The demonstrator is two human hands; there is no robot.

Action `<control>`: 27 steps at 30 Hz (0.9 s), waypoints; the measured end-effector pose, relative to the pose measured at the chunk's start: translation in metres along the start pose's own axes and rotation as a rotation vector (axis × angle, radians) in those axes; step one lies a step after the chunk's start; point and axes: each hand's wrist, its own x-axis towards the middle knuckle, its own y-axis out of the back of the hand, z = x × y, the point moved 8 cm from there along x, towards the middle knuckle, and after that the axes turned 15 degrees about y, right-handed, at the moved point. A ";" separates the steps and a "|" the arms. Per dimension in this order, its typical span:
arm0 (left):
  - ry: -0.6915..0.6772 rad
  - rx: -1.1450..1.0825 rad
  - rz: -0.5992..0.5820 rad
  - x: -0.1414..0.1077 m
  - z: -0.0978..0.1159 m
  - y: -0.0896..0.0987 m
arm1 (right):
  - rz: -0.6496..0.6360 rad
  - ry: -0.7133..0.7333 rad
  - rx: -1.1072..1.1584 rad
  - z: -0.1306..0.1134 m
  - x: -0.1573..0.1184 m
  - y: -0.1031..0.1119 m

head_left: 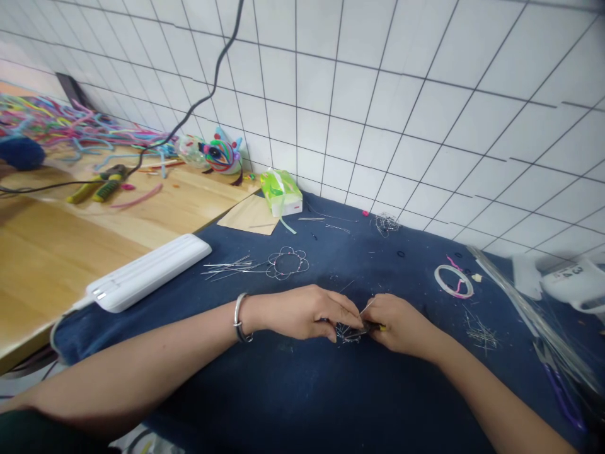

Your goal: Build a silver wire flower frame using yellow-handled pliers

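My left hand [314, 312], with a silver bangle at the wrist, reaches in from the left. Its fingers curl over a small tangled piece of silver wire [348, 334] and appear to hold it. My right hand [397, 323] is closed at the other side of that piece. Out of its grip shows a small tool with a dark tip and a bit of yellow handle [379, 327], seemingly pliers, mostly hidden by the fingers. A thin wire end [367, 306] sticks up between the hands. Beyond my left hand lies a flower-shaped wire ring [288, 263] with small beads.
Cut wires [229, 268] and a white power strip [151, 271] lie left on the dark cloth [302, 391]. A green tissue pack [282, 192] stands behind. On the right are a wire coil [454, 281], long wires [534, 309] and purple-handled pliers [560, 388]. A black cable [215, 79] hangs down.
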 end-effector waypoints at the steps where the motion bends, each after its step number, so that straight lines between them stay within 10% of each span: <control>1: 0.006 0.014 0.000 0.000 0.000 0.000 | -0.009 -0.006 -0.006 0.000 0.000 0.000; 27: -0.028 0.062 0.019 -0.003 0.007 0.001 | -0.125 -0.037 -0.190 -0.009 0.004 0.001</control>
